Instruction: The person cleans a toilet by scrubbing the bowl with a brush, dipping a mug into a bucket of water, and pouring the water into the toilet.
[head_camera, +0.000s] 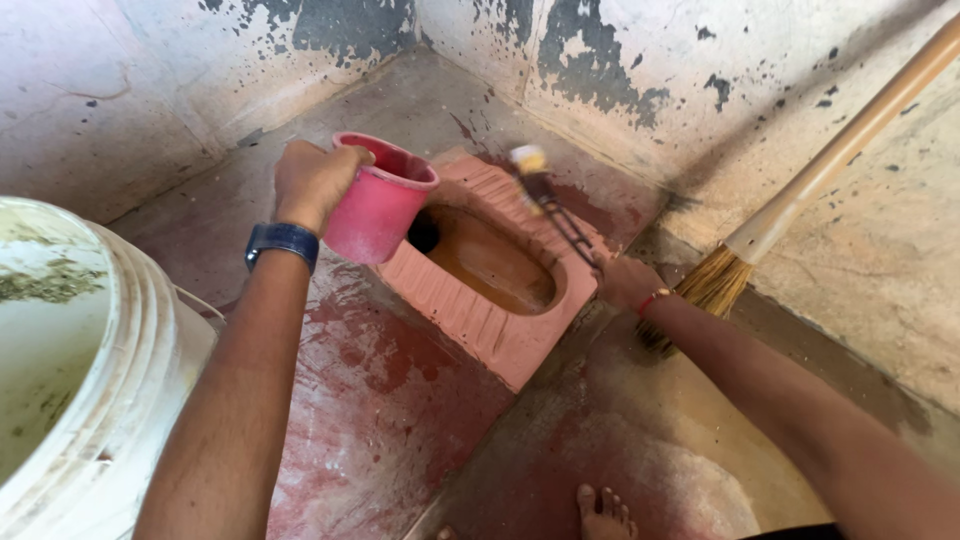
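My left hand (312, 180) grips a pink plastic mug (380, 200) by its handle and holds it tilted over the near left corner of a reddish squat toilet pan (500, 330). A dark blue band sits on that wrist. My right hand (625, 282) is closed on the dark handle of a toilet brush (553, 210), whose pale yellow head (528, 158) hangs blurred above the pan's far rim. A red thread circles the right wrist.
A large white bucket (120, 380) stands at the left edge. A broom (800, 200) with straw bristles leans against the stained right wall. The floor (390, 400) is wet, reddish concrete. My bare toes (603, 510) show at the bottom. Peeling walls close in behind.
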